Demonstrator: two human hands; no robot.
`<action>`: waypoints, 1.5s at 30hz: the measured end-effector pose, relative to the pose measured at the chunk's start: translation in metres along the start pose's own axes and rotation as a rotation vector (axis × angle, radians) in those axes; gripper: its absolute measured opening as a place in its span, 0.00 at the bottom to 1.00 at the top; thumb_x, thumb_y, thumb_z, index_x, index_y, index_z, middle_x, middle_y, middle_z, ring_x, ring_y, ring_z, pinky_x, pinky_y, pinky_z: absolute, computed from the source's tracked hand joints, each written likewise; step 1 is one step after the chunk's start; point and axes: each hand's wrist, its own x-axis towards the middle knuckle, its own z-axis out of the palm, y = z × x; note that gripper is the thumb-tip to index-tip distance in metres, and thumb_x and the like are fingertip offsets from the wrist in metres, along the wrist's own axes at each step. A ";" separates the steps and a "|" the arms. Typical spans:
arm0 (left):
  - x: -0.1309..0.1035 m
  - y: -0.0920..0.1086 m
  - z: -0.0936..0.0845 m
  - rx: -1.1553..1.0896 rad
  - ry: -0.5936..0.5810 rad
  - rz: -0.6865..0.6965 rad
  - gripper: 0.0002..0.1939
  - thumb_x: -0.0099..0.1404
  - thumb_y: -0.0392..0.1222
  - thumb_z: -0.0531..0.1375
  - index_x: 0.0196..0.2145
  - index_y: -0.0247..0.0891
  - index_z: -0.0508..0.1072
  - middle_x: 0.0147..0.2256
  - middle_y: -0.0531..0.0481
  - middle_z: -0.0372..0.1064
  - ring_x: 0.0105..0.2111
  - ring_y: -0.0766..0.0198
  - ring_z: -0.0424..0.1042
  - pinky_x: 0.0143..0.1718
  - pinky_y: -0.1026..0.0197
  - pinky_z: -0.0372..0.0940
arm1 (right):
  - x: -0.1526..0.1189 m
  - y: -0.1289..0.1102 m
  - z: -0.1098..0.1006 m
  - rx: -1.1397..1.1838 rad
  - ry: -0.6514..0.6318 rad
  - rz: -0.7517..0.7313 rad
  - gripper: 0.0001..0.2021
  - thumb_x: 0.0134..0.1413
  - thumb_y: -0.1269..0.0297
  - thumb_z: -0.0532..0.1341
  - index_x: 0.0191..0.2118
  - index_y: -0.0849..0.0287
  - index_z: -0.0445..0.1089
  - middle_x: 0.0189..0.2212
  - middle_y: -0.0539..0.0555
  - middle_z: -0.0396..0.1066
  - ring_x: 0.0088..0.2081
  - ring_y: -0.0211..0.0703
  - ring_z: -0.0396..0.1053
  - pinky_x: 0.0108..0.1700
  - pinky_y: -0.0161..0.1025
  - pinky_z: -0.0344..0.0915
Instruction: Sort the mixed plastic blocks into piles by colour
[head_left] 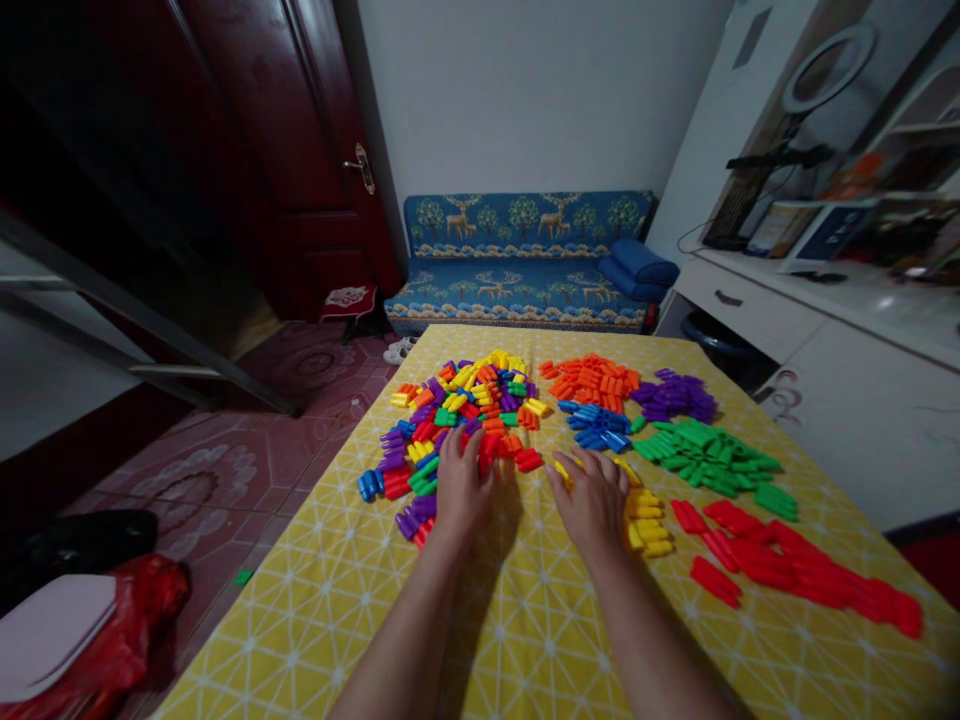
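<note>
A mixed heap of small glossy plastic pieces in red, yellow, purple, green, blue and orange (469,410) sits at the centre of the frame, reaching a little left. Many look like short tubes joined side by side, with rounded ends. They point every which way: some purple ones at the left edge lie nearly sideways, while others in the middle slant or ride up on their neighbours.

The left hand (461,485) is over the near side of this heap, fingers bent down among the pieces; whether its grip pinches one I cannot tell.

Right of centre, the right hand (592,500) lies palm down on a cluster of bright yellow plastic pieces (649,528), its fingers curved and slightly spread; what is under that grip is hidden. The yellow pieces beside it lie with their long axes roughly left to right (a few more show beyond the fingertips).

Farther right are groups of one colour each: orange pieces (592,382), blue pieces (598,425), purple pieces (675,397), green pieces (705,455) and, lower right, red pieces (802,565) in a long band slanting down to the right. All rest on a counter covered in yellow cloth with white lines (525,635).
</note>
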 end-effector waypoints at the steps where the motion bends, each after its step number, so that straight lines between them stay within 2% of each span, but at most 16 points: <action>1: 0.001 -0.001 0.002 0.060 -0.026 -0.006 0.26 0.59 0.39 0.60 0.55 0.38 0.69 0.60 0.36 0.58 0.62 0.43 0.54 0.59 0.38 0.54 | 0.000 -0.002 0.000 0.014 0.037 -0.009 0.12 0.59 0.56 0.59 0.45 0.52 0.76 0.49 0.57 0.72 0.52 0.55 0.60 0.55 0.54 0.48; 3: 0.004 -0.001 0.006 0.142 -0.097 -0.009 0.28 0.58 0.38 0.61 0.57 0.39 0.67 0.61 0.36 0.56 0.64 0.38 0.48 0.60 0.34 0.49 | 0.000 -0.007 0.000 0.062 0.078 -0.048 0.12 0.61 0.60 0.58 0.47 0.52 0.74 0.51 0.56 0.72 0.55 0.54 0.59 0.57 0.55 0.47; 6: 0.006 0.002 0.010 0.172 -0.185 0.020 0.24 0.60 0.40 0.59 0.55 0.41 0.70 0.57 0.38 0.62 0.64 0.38 0.46 0.61 0.33 0.44 | -0.001 -0.020 -0.001 0.143 0.030 -0.148 0.14 0.60 0.67 0.57 0.50 0.51 0.72 0.52 0.54 0.71 0.55 0.52 0.60 0.58 0.55 0.49; 9: 0.006 0.004 0.008 0.158 -0.198 0.040 0.19 0.61 0.41 0.57 0.51 0.43 0.72 0.50 0.39 0.68 0.61 0.41 0.51 0.61 0.34 0.42 | -0.006 -0.037 0.002 0.153 -0.054 -0.220 0.21 0.57 0.72 0.56 0.56 0.51 0.67 0.57 0.56 0.67 0.57 0.53 0.59 0.57 0.55 0.51; 12: 0.006 0.006 0.002 0.163 -0.198 0.060 0.16 0.60 0.40 0.59 0.46 0.43 0.74 0.45 0.40 0.70 0.56 0.44 0.57 0.61 0.35 0.43 | -0.010 -0.047 0.010 0.116 -0.088 -0.243 0.26 0.54 0.75 0.58 0.59 0.53 0.62 0.60 0.61 0.62 0.59 0.55 0.58 0.57 0.55 0.53; 15: 0.006 0.008 -0.002 0.189 -0.205 0.069 0.14 0.59 0.43 0.60 0.43 0.42 0.76 0.43 0.41 0.70 0.53 0.45 0.58 0.60 0.36 0.43 | -0.011 -0.048 0.014 0.097 -0.129 -0.229 0.22 0.53 0.75 0.59 0.55 0.56 0.65 0.54 0.62 0.68 0.53 0.55 0.63 0.53 0.53 0.55; 18: 0.005 0.007 -0.002 0.220 -0.215 0.066 0.15 0.60 0.44 0.60 0.45 0.42 0.76 0.42 0.41 0.71 0.52 0.44 0.58 0.59 0.37 0.45 | -0.010 -0.046 0.012 0.083 -0.167 -0.197 0.16 0.54 0.73 0.59 0.50 0.55 0.69 0.47 0.60 0.72 0.47 0.53 0.66 0.49 0.50 0.57; 22: 0.005 0.004 -0.002 0.211 -0.219 0.077 0.14 0.60 0.39 0.59 0.44 0.44 0.77 0.42 0.43 0.72 0.52 0.44 0.59 0.59 0.38 0.45 | -0.009 -0.044 0.006 0.102 -0.165 -0.209 0.09 0.56 0.69 0.61 0.43 0.55 0.71 0.43 0.57 0.73 0.44 0.51 0.66 0.46 0.47 0.57; 25: 0.006 0.003 -0.005 0.144 -0.176 0.062 0.15 0.60 0.34 0.58 0.43 0.43 0.77 0.42 0.43 0.74 0.53 0.46 0.61 0.61 0.38 0.43 | -0.008 -0.044 0.006 0.180 -0.124 -0.216 0.06 0.60 0.66 0.59 0.41 0.56 0.72 0.38 0.56 0.75 0.41 0.48 0.68 0.44 0.45 0.58; 29: 0.007 0.009 -0.010 -0.144 -0.021 0.043 0.14 0.61 0.34 0.57 0.44 0.43 0.76 0.45 0.45 0.74 0.56 0.49 0.61 0.64 0.40 0.41 | -0.009 -0.040 0.014 0.356 -0.068 -0.201 0.10 0.63 0.63 0.55 0.41 0.58 0.73 0.35 0.56 0.77 0.37 0.45 0.72 0.41 0.42 0.62; 31: 0.004 0.016 -0.009 -0.424 0.056 -0.033 0.12 0.62 0.39 0.59 0.43 0.43 0.76 0.46 0.45 0.73 0.56 0.50 0.63 0.63 0.44 0.47 | -0.010 -0.038 0.019 0.490 -0.026 -0.135 0.11 0.63 0.62 0.55 0.42 0.58 0.73 0.37 0.56 0.77 0.37 0.45 0.73 0.41 0.41 0.65; 34: -0.002 0.026 0.000 -0.958 0.040 -0.329 0.16 0.60 0.48 0.63 0.45 0.41 0.75 0.45 0.44 0.73 0.48 0.52 0.72 0.53 0.49 0.63 | -0.011 -0.036 0.023 0.717 0.007 0.015 0.11 0.62 0.61 0.55 0.44 0.57 0.72 0.39 0.56 0.77 0.39 0.44 0.74 0.41 0.40 0.69; 37: -0.007 0.034 0.011 -1.364 -0.030 -0.596 0.24 0.54 0.52 0.68 0.46 0.40 0.72 0.41 0.46 0.74 0.40 0.56 0.76 0.45 0.52 0.68 | -0.010 -0.036 0.022 0.846 -0.017 0.090 0.13 0.61 0.60 0.55 0.47 0.57 0.70 0.42 0.57 0.76 0.43 0.44 0.74 0.43 0.40 0.71; 40: -0.008 0.038 0.014 -1.517 -0.009 -0.672 0.28 0.50 0.52 0.71 0.46 0.39 0.71 0.38 0.47 0.75 0.39 0.57 0.77 0.45 0.54 0.69 | -0.009 -0.037 0.021 0.880 -0.041 0.091 0.14 0.60 0.60 0.56 0.49 0.58 0.68 0.44 0.59 0.75 0.43 0.45 0.74 0.43 0.41 0.71; 45: -0.004 0.037 0.008 -1.516 0.100 -0.679 0.25 0.51 0.51 0.70 0.44 0.40 0.71 0.36 0.49 0.75 0.37 0.61 0.76 0.42 0.58 0.70 | -0.010 -0.038 0.021 0.884 -0.076 0.084 0.14 0.60 0.63 0.55 0.50 0.59 0.67 0.43 0.59 0.75 0.42 0.45 0.74 0.40 0.39 0.71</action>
